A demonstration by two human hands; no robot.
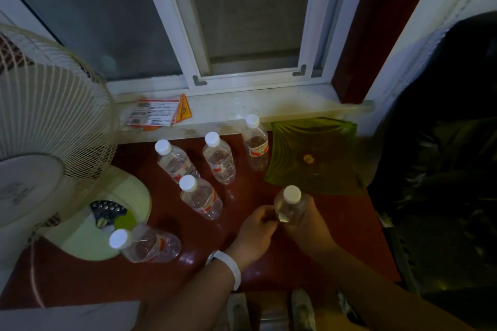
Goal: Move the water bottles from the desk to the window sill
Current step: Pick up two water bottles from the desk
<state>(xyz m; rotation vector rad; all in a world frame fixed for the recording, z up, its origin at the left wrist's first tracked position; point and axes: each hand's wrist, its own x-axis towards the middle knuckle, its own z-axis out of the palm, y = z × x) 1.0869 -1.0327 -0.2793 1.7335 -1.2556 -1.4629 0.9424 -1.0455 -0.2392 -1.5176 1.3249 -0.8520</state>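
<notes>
Several clear water bottles with white caps stand on the dark red desk (242,271). My right hand (309,226) grips one bottle (290,204) near the desk's middle right. My left hand (255,231) is beside it, fingers curled and touching the bottle's lower label. Other bottles stand at the back right (255,145), back middle (219,158), back left (174,161), the centre (200,197) and front left (148,244). The white window sill (269,106) runs along the back and holds no bottles.
A white table fan (45,126) with a pale green base (88,236) fills the left side. Printed cards (158,113) lie on the sill's left end. A green glass dish (314,156) sits at the desk's back right. A dark bag (443,142) is on the right.
</notes>
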